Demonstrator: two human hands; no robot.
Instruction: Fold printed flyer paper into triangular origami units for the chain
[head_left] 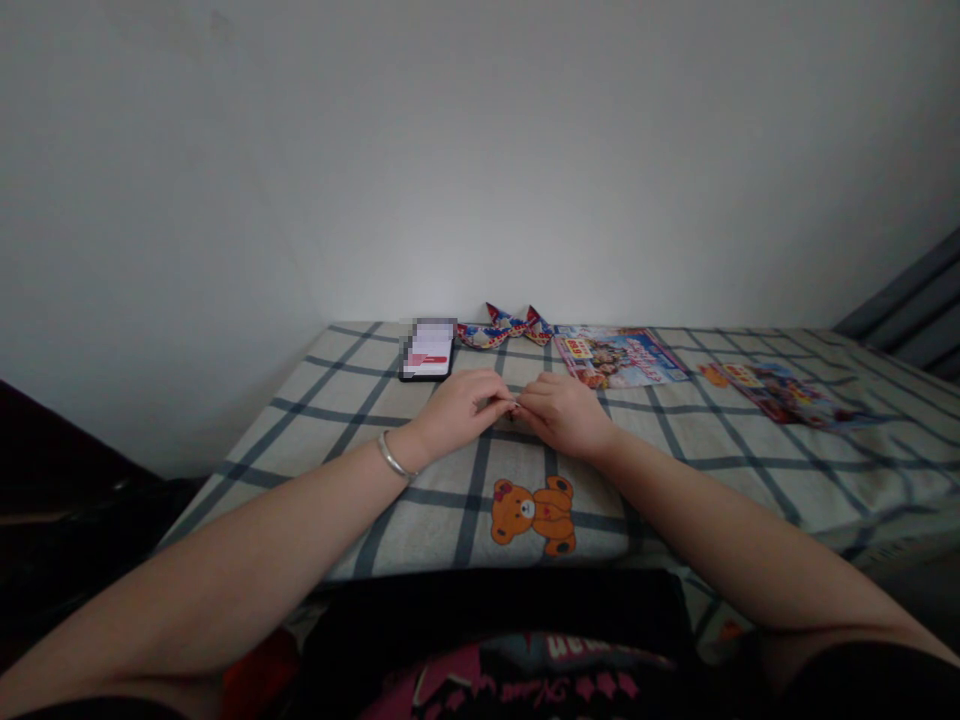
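Observation:
My left hand and my right hand meet above the middle of the checked cloth, fingertips touching or nearly so. Both are closed in a pinch. Something small and dark shows between the fingertips, too small and too covered to name. A metal bangle circles my left wrist. Just beyond my left hand lies a phone with its screen lit. Behind my hands sits a strip of folded, printed paper with pointed peaks.
A colourful printed sheet lies flat to the right of the folded paper. Farther right is a second printed sheet. A bear picture is on the cloth near the front edge. A pale wall rises behind.

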